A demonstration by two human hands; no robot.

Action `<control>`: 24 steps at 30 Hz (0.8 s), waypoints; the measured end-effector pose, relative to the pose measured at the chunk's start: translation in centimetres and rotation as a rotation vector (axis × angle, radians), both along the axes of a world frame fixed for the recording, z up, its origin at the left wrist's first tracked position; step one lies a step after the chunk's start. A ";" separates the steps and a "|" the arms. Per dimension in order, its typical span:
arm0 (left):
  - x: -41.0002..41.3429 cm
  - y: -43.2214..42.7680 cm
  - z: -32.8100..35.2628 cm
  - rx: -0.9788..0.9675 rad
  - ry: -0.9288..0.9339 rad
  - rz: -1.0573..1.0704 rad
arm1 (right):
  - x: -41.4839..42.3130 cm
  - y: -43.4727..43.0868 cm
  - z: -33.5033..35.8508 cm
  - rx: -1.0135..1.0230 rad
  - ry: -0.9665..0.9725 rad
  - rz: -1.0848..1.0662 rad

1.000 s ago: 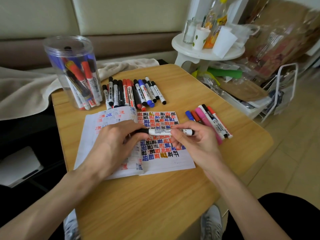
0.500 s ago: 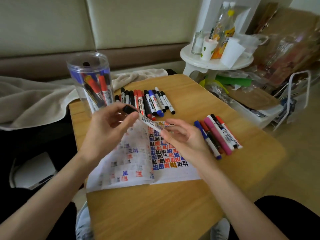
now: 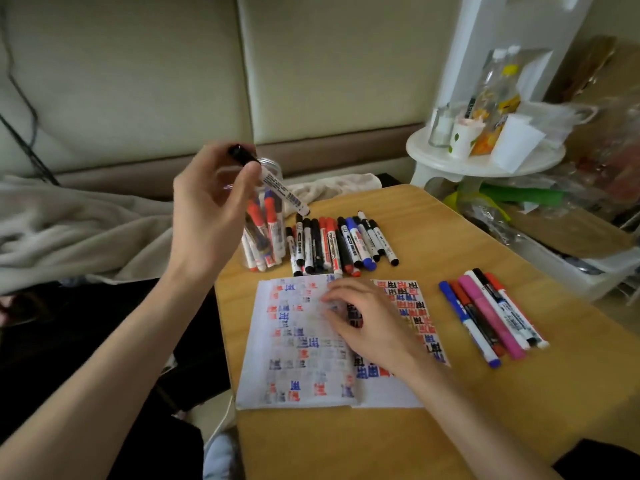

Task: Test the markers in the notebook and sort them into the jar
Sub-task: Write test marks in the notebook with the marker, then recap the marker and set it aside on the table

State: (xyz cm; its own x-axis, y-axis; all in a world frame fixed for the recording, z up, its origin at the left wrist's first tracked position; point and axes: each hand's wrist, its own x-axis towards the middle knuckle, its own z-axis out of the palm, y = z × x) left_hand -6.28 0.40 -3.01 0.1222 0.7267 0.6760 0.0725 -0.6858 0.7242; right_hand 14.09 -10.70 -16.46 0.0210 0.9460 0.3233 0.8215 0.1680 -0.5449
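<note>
My left hand [image 3: 207, 209] is raised and pinches a capped black marker [image 3: 273, 183] near its cap, tilted over the mouth of the clear plastic jar [image 3: 263, 233]. The jar stands at the table's back left with several red, blue and black markers inside. My right hand [image 3: 367, 320] rests with relaxed fingers on the open notebook [image 3: 298, 344], whose pages are covered with red, blue and black test marks. A row of several markers [image 3: 343, 244] lies behind the notebook. Another group of markers [image 3: 491, 317], one of them pink, lies to the right.
The wooden table [image 3: 450, 410] ends close on the left and at the front. A beige blanket [image 3: 69, 230] lies on the sofa to the left. A white round side table [image 3: 485, 161] with cups and bottles stands at the back right, with cluttered bags and a bin below.
My left hand lifted the capped marker from above the notebook up to the jar's mouth. My right hand let go of the marker and came down on the notebook.
</note>
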 end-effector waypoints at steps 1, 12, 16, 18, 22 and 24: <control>-0.3 0.5 0.8 0.023 0.002 0.021 | -0.1 0.2 0.0 0.000 -0.013 0.000; -0.9 5.0 4.5 0.065 0.160 0.233 | -0.5 1.8 -0.1 0.007 -0.053 -0.001; -0.4 6.1 3.0 0.004 0.249 0.255 | -0.6 1.8 -0.3 0.011 -0.053 -0.008; -0.2 6.4 2.3 -0.029 0.300 0.263 | -0.6 1.8 -0.4 0.016 -0.053 -0.009; 0.5 6.8 1.4 -0.072 0.451 0.308 | -0.5 1.9 -0.6 0.016 -0.025 -0.004; 0.6 6.6 1.1 0.008 0.548 0.366 | -0.5 1.9 -0.7 0.020 -0.022 -0.007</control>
State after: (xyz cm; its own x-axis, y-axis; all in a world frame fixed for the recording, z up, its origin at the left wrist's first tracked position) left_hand -5.66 7.01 -1.91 0.1958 0.7822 0.5915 0.6587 -0.5518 0.5116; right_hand 13.60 -8.79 -17.14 0.0200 0.9394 0.3422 0.8342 0.1730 -0.5236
